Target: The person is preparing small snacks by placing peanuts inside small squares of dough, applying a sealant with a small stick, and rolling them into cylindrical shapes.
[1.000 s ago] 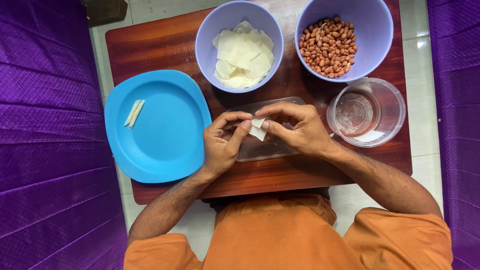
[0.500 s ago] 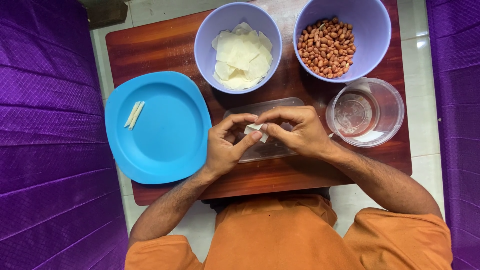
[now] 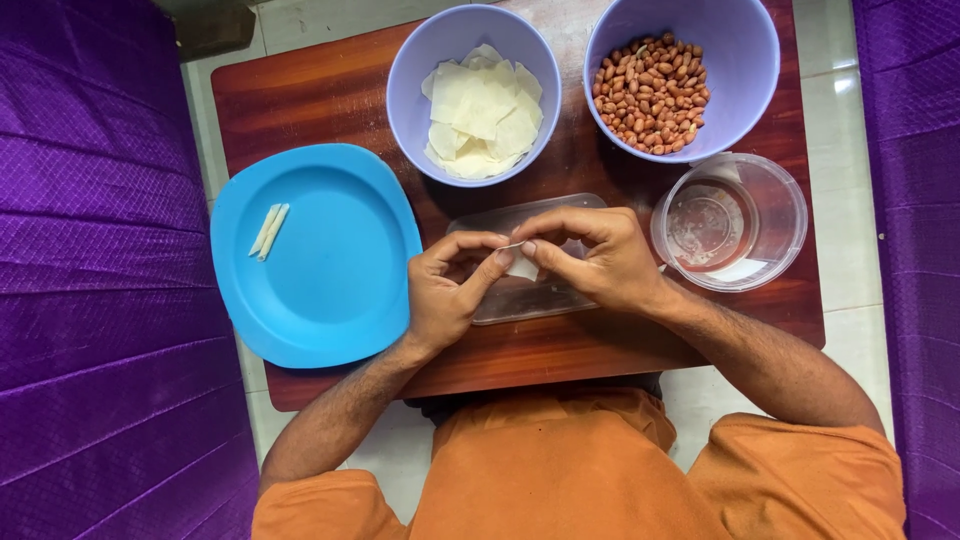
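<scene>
I see a small white wrapper [image 3: 521,266] pinched between both hands, held just above a clear flat lid [image 3: 520,300] that lies on the wooden table [image 3: 300,110]. My left hand [image 3: 448,292] has its grip closed on the wrapper's left edge, thumb and forefinger pressed together; my right hand [image 3: 600,258] clamps the same piece from the right, its fingertips meeting the left ones over the top. Most of the wrapper is hidden under the fingers, so I cannot tell how it is folded. Just beyond the hands, at the table's far side, stands a lilac bowl [image 3: 410,70] with a stack of flat white wrappers [image 3: 482,110] in it. Beside it to the right is a second lilac bowl [image 3: 750,60] holding peanuts [image 3: 650,92]. Near my right wrist sits a round clear container [image 3: 785,215] with a little water in the bottom. To the left of my left hand, a blue plate [image 3: 330,270] rests on the table, and on its far left part lie two thin rolled sticks [image 3: 268,231], side by side and touching. Purple cloth [image 3: 90,280] flanks the table on both sides.
</scene>
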